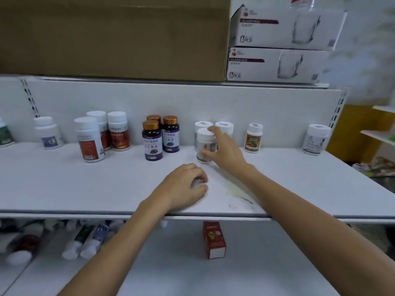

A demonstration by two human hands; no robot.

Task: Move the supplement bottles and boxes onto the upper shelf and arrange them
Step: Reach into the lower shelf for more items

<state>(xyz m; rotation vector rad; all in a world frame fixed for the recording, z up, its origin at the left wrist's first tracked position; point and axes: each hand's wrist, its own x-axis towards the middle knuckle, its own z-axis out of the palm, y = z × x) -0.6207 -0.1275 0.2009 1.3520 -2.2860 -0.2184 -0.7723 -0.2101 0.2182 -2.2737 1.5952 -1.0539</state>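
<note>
On the white upper shelf [85, 189] my right hand [226, 150] grips a white-capped bottle [205, 144], thumb low on its front and fingers over the cap; two like bottles [224, 126] stand just behind it. My left hand [186, 186] rests on the shelf with fingers curled round something small and white that I cannot identify. Left of them stand three purple bottles with copper caps [152, 144] and three red-labelled white bottles [118, 133]. A red box [213, 240] stands on the lower shelf [171, 263].
Single bottles stand at the back: an orange-labelled one [253, 137], a white one [316, 139] at right, a white one [49, 133] at left. Several bottles and tubes [85, 242] lie on the lower shelf's left. A cardboard carton [115, 35] and glass-mug boxes [277, 60] sit above.
</note>
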